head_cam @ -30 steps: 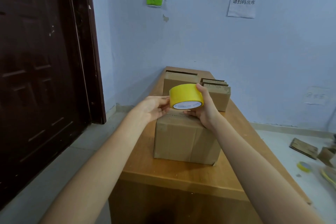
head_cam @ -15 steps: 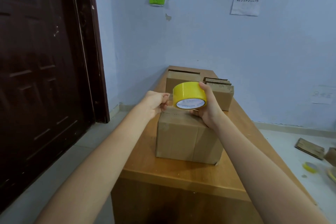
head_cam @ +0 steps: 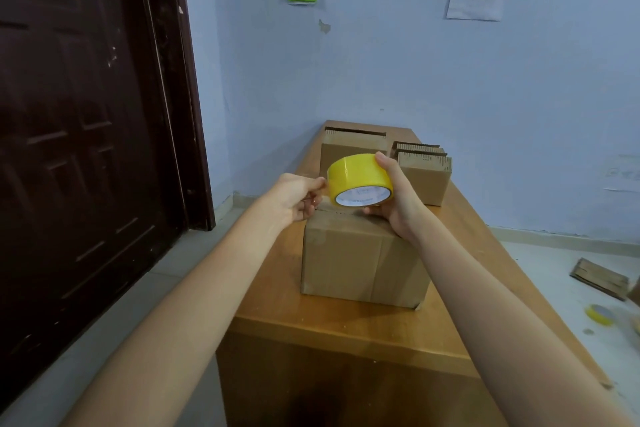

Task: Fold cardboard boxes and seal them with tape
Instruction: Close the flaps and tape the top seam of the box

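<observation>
My right hand (head_cam: pixel 394 199) grips the tape roll (head_cam: pixel 360 180) above the closed box (head_cam: pixel 363 260) on the counter (head_cam: pixel 346 326). My left hand (head_cam: pixel 299 196) pinches at its edge, probably the loose end. Light, rigid roll; thin, sticky film, best pulled straight.

A wooden desk (head_cam: pixel 346 326) is set against a pale blue wall (head_cam: pixel 415 73); a dark door (head_cam: pixel 86 132) is seen at nine o'clock.
</observation>
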Available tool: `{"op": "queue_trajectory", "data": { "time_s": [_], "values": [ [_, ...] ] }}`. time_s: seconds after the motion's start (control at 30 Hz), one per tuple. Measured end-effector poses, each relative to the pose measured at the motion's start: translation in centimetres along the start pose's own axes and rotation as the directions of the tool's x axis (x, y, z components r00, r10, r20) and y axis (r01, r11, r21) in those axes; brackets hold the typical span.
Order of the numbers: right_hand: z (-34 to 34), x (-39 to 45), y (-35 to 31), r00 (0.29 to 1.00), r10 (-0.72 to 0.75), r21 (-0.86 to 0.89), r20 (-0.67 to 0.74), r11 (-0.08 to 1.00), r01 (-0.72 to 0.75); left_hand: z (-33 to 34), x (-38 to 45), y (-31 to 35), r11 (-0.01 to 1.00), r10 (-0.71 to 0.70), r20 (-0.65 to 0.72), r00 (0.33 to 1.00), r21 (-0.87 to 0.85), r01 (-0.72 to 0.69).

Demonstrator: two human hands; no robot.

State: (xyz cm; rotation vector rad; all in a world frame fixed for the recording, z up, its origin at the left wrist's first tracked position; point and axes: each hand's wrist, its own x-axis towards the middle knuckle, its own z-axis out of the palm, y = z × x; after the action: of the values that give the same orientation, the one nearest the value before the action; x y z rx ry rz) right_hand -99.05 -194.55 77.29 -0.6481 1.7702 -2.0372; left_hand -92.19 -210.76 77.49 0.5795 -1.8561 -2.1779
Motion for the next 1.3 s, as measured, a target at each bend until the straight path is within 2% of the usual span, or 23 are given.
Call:
{"op": "queue_trajectory", "data": {
  "time_s": [0.17, 0.27, 0.33, 0.43, 0.57, 0.63, 0.73, 0.83, 1.07, 1.3],
  "values": [
    [0.4, 0.4, -0.1, 0.999, 0.026, -0.039, -0.048, 0.999, -0.028, 0.4, 0.4, -0.5, 0.995, 0.040, -0.095, 0.995, -0.086, -0.048],
    [0.5, 0.3, 0.2, 1.000, 0.009, -0.198, 0.023, 0.980, -0.005, 0.2, 0.3, -0.9, 0.978, 0.000, -0.106, 0.994, -0.208, -0.022],
    [0.3, 0.3, 0.5, 0.998, -0.003, -0.285, 0.060, 0.958, 0.021, -0.1, 0.3, -1.1, 0.974, -0.009, -0.108, 0.994, -0.226, -0.016],
    [0.3, 0.1, 0.7, 0.995, -0.073, -0.363, 0.064, 0.927, 0.092, -0.1, 0.5, -1.6, 0.988, 0.045, -0.179, 0.983, -0.139, -0.071],
    [0.4, -0.1, 1.1, 0.986, -0.166, -0.452, -0.029, 0.882, 0.135, 1.0, 0.6, -2.9, 0.958, 0.279, -0.269, 0.922, 0.139, -0.249],
    [0.5, -0.2, 1.1, 0.980, -0.185, -0.464, -0.071, 0.876, 0.132, 1.0, 0.6, -3.1, 0.947, 0.304, -0.303, 0.903, 0.197, -0.252],
    [0.3, -0.1, 1.3, 0.958, -0.253, -0.462, -0.133, 0.871, 0.166, -0.6, 2.0, -3.3, 0.989, 0.101, -0.377, 0.921, -0.067, -0.136],
    [0.5, -0.1, 1.3, 0.955, -0.283, -0.481, -0.092, 0.852, 0.206, -2.3, 2.3, -3.6, 0.956, -0.065, -0.291, 0.954, -0.292, -0.024],
    [0.8, -0.7, 1.1, 0.923, -0.360, -0.392, -0.135, 0.875, 0.285, -2.2, 2.3, -3.6, 0.983, -0.034, -0.241, 0.970, -0.183, -0.011],
    [1.1, -0.8, 1.0, 0.927, -0.364, -0.406, -0.087, 0.863, 0.300, -2.6, 1.9, -5.2, 0.978, -0.146, -0.196, 0.970, -0.175, 0.112]
  ]
}}
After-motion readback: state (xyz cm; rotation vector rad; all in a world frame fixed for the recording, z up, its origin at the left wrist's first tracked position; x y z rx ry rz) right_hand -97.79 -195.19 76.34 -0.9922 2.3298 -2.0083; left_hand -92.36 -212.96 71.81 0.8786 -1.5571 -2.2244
